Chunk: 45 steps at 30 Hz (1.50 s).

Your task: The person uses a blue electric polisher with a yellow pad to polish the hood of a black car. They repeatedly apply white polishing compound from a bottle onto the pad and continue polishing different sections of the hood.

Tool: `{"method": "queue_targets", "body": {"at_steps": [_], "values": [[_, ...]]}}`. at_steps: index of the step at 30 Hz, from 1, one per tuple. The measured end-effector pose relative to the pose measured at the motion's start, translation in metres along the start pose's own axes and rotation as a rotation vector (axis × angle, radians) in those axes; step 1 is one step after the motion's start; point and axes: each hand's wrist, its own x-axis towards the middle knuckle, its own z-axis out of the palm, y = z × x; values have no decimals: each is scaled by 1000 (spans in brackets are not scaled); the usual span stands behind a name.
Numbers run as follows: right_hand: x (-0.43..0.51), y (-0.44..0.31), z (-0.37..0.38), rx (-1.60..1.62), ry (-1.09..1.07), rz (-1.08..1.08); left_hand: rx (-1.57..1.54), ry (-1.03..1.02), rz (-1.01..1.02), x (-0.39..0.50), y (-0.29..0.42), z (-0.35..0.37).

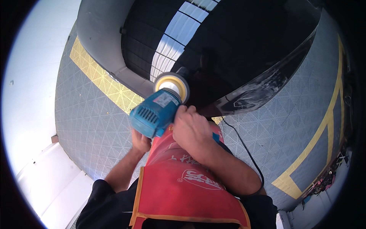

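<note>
A teal electric polisher [155, 110] with a round yellow-and-white pad [171, 86] is held in front of my body, at the edge of a glossy black car panel [243, 34]. My right hand [191, 124] is closed at the machine's right side, and its grip there is hidden behind my fingers. My left hand [141, 141] holds the rear of the housing from below, its fingers mostly covered by the tool. The pad's face points away from me; I cannot tell whether it touches the panel. Whitish smears mark the dark headlamp area [254, 91] at right.
A black cable [243, 137] runs beside my right forearm. I wear a red apron [186, 189] with orange trim. A grey car panel [100, 37] borders the black one. Grey floor tiles [88, 106] with yellow strips [114, 88] surround the car. A white wall [31, 86] stands left.
</note>
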Motion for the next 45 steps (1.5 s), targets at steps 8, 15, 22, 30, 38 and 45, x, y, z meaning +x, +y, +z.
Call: {"method": "queue_targets", "body": {"at_steps": [8, 15, 22, 30, 38, 45], "values": [[-54, 118, -85, 172, 186, 143, 18, -185, -213, 73, 161, 64], [-14, 113, -89, 64, 283, 130, 149, -122, -65, 133, 156, 40], [22, 18, -43, 54, 64, 113, -225, 16, -266, 63, 46, -4], [13, 80, -127, -53, 103, 186, -48, -31, -188, 129, 136, 41], [-75, 144, -86, 97, 252, 280, 163, -210, -67, 98, 181, 84], [-84, 88, 24, 116, 107, 165, 90, -199, -145, 12, 81, 43]]}}
